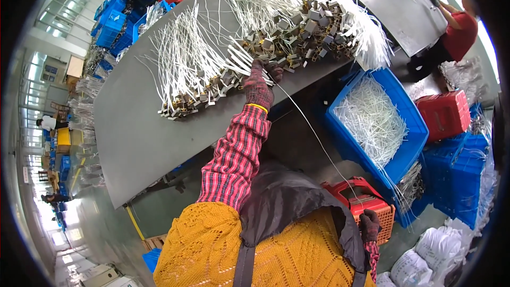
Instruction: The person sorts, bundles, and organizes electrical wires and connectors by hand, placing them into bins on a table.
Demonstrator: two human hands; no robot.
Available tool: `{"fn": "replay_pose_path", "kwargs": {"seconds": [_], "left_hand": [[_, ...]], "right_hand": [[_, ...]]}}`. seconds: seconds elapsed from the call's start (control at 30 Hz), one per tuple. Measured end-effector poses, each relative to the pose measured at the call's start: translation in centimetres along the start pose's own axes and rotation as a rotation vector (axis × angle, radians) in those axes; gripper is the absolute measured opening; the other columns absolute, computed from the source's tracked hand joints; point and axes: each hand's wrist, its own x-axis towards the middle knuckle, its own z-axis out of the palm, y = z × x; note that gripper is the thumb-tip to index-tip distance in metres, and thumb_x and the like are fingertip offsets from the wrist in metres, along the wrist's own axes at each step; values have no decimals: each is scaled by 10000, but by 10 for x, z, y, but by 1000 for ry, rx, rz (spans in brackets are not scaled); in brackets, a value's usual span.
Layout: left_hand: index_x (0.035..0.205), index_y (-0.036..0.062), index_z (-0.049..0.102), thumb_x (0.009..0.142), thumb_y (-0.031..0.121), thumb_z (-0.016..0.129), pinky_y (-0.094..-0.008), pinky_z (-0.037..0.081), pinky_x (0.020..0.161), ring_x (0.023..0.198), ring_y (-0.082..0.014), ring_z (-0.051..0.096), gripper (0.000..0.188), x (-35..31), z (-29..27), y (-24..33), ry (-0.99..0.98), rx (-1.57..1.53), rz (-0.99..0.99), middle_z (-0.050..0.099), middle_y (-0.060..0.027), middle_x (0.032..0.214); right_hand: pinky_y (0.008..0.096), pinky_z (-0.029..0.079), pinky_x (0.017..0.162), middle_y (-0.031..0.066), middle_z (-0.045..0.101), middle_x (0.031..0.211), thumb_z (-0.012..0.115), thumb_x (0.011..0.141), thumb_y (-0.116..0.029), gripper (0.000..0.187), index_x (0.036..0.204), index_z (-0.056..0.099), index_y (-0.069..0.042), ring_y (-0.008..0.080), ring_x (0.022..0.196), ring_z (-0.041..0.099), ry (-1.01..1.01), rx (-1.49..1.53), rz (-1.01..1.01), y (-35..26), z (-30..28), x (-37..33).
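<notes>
My left hand (260, 81), in a dark red knit glove, is closed at the table's near edge, beside a group of thick white wire leads (241, 58). A thin white wire (311, 119) runs from its fingers down to my right hand (369, 225). That hand, also gloved, is low at the right with its fingers curled around the wire's far end; the grip itself is partly hidden. Around my left hand lie small dark block-shaped parts with brassy metal bits (313, 29) and long white leads (183, 58), in heaps on the grey table (125, 122).
A blue bin (419, 130) full of white wire pieces stands right of the table. Near my right hand is a red-orange basket (382, 212). Beyond are a red crate (443, 114), a blue crate (457, 175), white sacks (425, 255) and a person in red (459, 34).
</notes>
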Motion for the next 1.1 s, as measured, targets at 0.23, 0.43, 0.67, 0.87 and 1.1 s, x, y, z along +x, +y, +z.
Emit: {"fn": "replay_pose_path", "kwargs": {"seconds": [0.23, 0.43, 0.67, 0.87, 1.1], "left_hand": [[1035, 8, 629, 1014, 314, 552, -391, 577, 636, 748, -276, 700, 316, -46, -11, -5, -241, 168, 26, 711, -150, 886], [968, -7, 675, 1033, 255, 531, -331, 552, 794, 860, -188, 687, 306, -102, -32, -29, -451, 473, 141, 719, -97, 915], [1048, 50, 709, 1020, 170, 541, -308, 523, 785, 849, -149, 677, 208, -78, -70, 6, -250, 1130, 411, 729, -61, 931], [938, 28, 729, 970, 178, 627, -285, 525, 622, 678, -117, 656, 185, -31, -130, 116, 42, 870, 534, 700, -6, 783], [1006, 0, 614, 1021, 247, 536, -367, 583, 626, 709, -241, 682, 259, 3, -211, 218, 43, 277, 67, 681, -128, 867]], "right_hand": [[280, 497, 553, 36, 618, 838, 679, 876, -87, 312, 1179, 609, -61, 133, 650, 588, -153, -18, -140, -47, 55, 20], [300, 532, 884, 117, 509, 1371, 603, 892, 15, 598, 1459, 425, -48, 185, 1064, 615, -555, 185, -534, -171, 249, 42], [324, 529, 860, 77, 653, 1148, 684, 860, -10, 551, 1375, 500, -76, 181, 1010, 626, -495, -183, -1122, -279, 433, -9], [283, 561, 621, 86, 657, 921, 669, 904, -33, 336, 1225, 568, -38, 115, 746, 650, -685, 41, -895, -284, 570, -38], [375, 545, 734, 148, 669, 1027, 725, 878, -166, 365, 1211, 636, -45, 261, 836, 671, -556, -562, -1359, -306, 648, -57]]}}
